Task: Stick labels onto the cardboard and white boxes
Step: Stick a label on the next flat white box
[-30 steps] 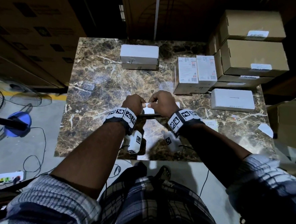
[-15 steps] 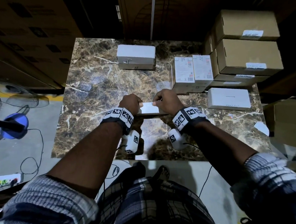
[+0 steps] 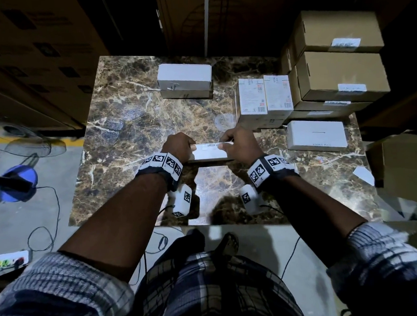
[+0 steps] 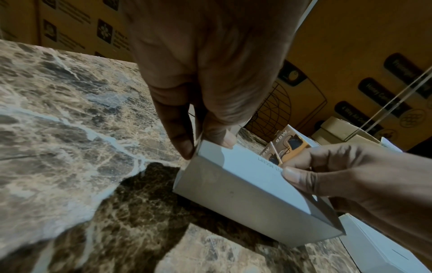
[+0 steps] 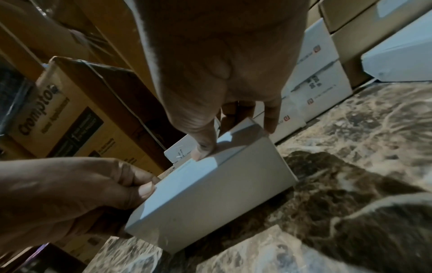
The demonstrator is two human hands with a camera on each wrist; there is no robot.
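A white box (image 3: 209, 155) is held on the marble bench (image 3: 127, 128), near its front edge, between both hands. Its left end is pinched by the left hand (image 3: 178, 147), thumb on top and fingers (image 4: 180, 140) curled down the side. At the right end, the thumb of the right hand (image 3: 238, 145) is pressed on the top face, where a label (image 3: 210, 145) with printed text seems to be laid; the dim view leaves that uncertain. Labelled cardboard boxes (image 3: 341, 76) are stacked at the far right.
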